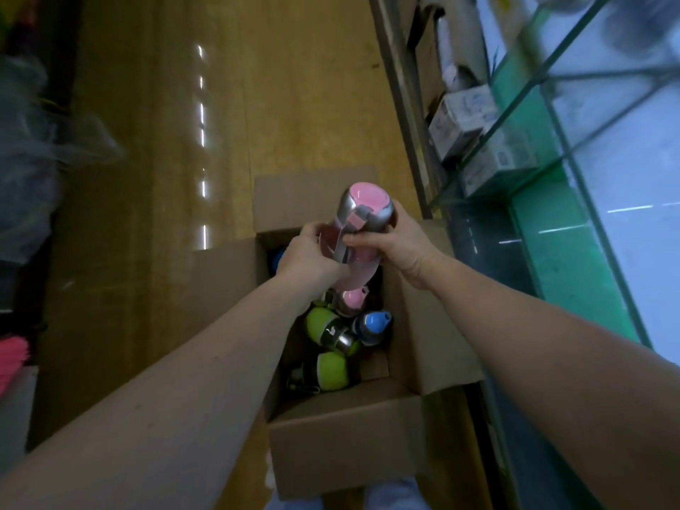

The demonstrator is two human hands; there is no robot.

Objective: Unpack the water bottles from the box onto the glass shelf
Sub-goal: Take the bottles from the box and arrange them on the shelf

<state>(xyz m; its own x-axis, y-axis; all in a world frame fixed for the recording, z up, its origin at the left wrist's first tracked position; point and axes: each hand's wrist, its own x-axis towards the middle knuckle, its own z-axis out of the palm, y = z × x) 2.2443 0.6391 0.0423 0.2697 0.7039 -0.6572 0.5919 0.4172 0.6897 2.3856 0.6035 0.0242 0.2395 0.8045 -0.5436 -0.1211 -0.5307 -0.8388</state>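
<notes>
A pink water bottle (362, 207) with a silver collar is held above the open cardboard box (346, 432) on the floor. My left hand (307, 252) grips its lower body from the left. My right hand (395, 241) wraps its neck from the right, thumb across the strap. Inside the box lie another pink bottle (353, 300), a blue-capped bottle (373, 325) and two green bottles (327, 329), (329, 369). The glass shelf (611, 149) stands to the right, with green edges.
White cartons (463, 119) sit on a lower shelf level at the right. The box flaps (423, 300) stand open on all sides. A yellowish floor (257, 104) stretches ahead, with dark cluttered goods (25, 141) along the left edge.
</notes>
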